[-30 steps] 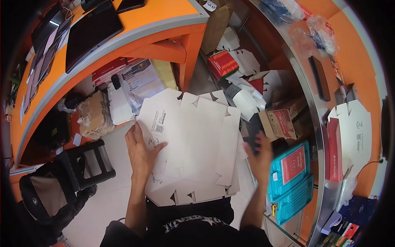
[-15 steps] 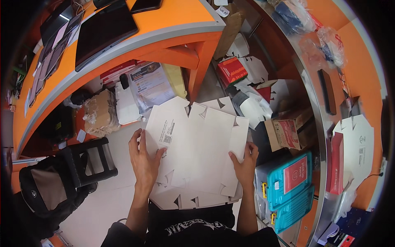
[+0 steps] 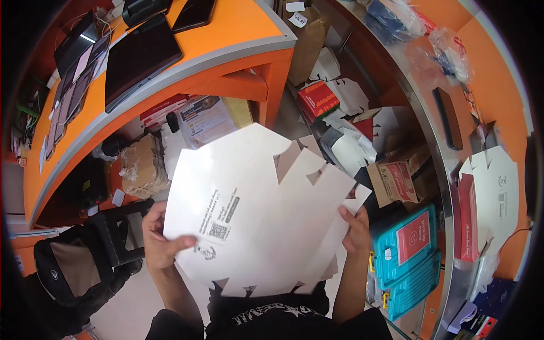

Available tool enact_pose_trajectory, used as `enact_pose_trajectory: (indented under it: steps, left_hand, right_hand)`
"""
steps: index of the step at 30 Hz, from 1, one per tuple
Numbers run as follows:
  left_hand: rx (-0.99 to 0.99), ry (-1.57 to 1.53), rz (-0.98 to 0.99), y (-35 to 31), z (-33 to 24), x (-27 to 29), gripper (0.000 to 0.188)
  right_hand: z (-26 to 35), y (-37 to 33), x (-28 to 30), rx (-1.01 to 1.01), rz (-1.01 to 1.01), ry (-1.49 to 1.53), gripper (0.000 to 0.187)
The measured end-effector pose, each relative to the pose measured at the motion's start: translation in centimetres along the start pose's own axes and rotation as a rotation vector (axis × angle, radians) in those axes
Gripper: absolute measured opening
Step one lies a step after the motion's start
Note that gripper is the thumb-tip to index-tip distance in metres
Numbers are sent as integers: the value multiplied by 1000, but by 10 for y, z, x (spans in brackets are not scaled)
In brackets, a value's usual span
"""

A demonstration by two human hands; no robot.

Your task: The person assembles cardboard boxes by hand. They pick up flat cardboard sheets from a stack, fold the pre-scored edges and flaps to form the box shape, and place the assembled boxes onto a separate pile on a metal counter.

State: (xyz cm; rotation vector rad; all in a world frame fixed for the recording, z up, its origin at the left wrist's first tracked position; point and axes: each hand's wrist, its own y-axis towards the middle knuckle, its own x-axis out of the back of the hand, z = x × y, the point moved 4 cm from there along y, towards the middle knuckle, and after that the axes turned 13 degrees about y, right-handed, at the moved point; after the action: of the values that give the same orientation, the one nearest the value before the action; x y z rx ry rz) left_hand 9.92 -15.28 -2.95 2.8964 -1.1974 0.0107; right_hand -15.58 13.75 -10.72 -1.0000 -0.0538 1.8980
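**White cardboard sheets held between two hands**

The white cardboard sheets (image 3: 255,221) are in front of the person, tilted above the lap, printed side facing up. They are flat and unfolded, with notched edges; more than one layer shows at the right, but the count cannot be told.

The left hand (image 3: 160,241) grips the left edge, thumb flat near the print, fingers curled behind. The right hand (image 3: 356,229) pinches the right edge, its fingers nearly together with only the card between; their far tips are hidden.

The step in hand looks like handling the sheets with both hands; from here, a move would call for an even grip on both edges so that the loose layers do not slide apart.

Beyond, teal lids (image 3: 403,267) and an open brown box (image 3: 390,182) are at the right, a black bag (image 3: 71,263) at the left, and the orange table (image 3: 243,25) ahead carries a dark flat device (image 3: 144,62).
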Motion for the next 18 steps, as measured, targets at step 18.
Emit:
enact_pose_trajectory:
  steps: [18]
  left_hand:
    - [563,-430,229,-1,37,-171,29]
  right_hand:
    - [3,-101,-96,479,625,-1295,79]
